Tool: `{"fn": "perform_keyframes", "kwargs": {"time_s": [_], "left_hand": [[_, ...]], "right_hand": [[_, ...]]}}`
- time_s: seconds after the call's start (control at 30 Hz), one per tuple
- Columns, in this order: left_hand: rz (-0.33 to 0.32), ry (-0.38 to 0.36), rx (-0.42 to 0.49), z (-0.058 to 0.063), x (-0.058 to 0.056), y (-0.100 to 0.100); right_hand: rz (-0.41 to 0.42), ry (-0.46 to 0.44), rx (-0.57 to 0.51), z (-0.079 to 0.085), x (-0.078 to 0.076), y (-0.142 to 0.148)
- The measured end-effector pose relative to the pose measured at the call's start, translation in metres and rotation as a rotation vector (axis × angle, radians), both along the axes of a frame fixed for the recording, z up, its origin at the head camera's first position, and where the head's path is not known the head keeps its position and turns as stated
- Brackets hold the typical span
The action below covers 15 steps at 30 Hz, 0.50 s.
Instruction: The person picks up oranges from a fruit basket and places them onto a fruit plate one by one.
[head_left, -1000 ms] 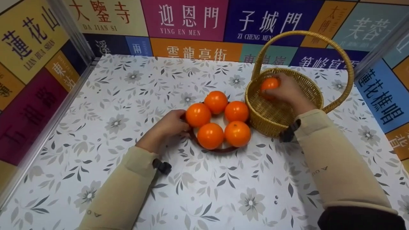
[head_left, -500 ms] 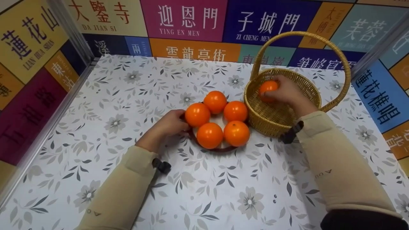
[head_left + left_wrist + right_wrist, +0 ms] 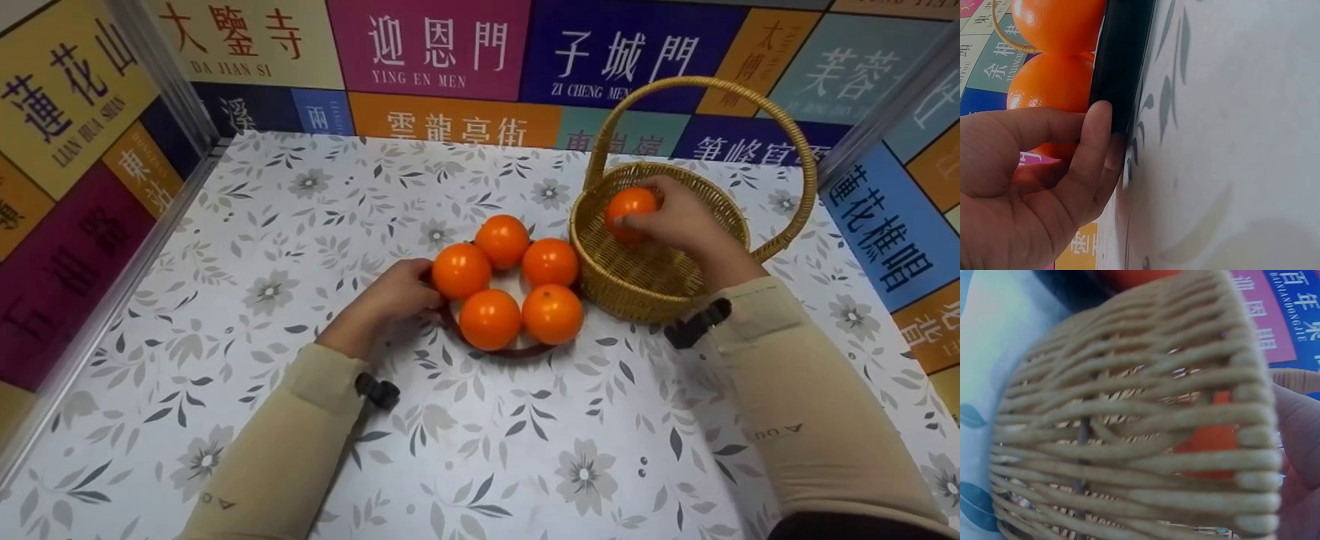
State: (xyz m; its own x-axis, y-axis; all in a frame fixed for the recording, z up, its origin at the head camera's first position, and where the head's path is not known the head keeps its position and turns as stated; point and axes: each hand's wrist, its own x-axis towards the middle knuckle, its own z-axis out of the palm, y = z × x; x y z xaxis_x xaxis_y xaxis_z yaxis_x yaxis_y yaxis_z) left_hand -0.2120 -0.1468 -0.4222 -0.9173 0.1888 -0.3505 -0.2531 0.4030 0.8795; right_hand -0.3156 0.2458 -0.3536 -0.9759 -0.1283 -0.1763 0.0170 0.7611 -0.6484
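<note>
Inside the wicker basket (image 3: 634, 292), my right hand (image 3: 686, 221) grips an orange (image 3: 630, 214) between thumb and fingers. The right wrist view sees this mostly through the woven basket wall (image 3: 1145, 410), with part of the orange (image 3: 1207, 444) showing through the gaps. Left of the basket, several oranges (image 3: 490, 320) stand in a ring on a round plate (image 3: 517, 351) with a dark rim and pale middle. My left hand (image 3: 405, 289) holds the plate's left edge. In the left wrist view its fingers (image 3: 1098, 126) curl at the dark rim (image 3: 1123, 62), beside the oranges (image 3: 1050, 84).
The basket's tall arched handle (image 3: 806, 157) rises above my right hand. A floral cloth (image 3: 480, 450) covers the table. Panels with printed characters (image 3: 427, 49) stand along the back and both sides. The basket stands right beside the plate.
My right hand and the orange in it have shifted slightly toward me inside the basket. My left hand stays at the plate's edge, and the oranges on the plate keep their places.
</note>
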Motion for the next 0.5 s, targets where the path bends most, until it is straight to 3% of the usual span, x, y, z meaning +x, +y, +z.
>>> {"fn": "perform_keyframes", "kwargs": {"time_s": [0.23,0.5], "left_hand": [[-0.017,0.010,-0.013,0.000,0.001,-0.001],[-0.007,-0.005,-0.011,0.000,-0.001,0.001]], "right_hand": [[-0.009,0.031,-0.077,0.005,0.012,0.000],[-0.071,0.006,-0.213,0.004,0.027,-0.001]]}}
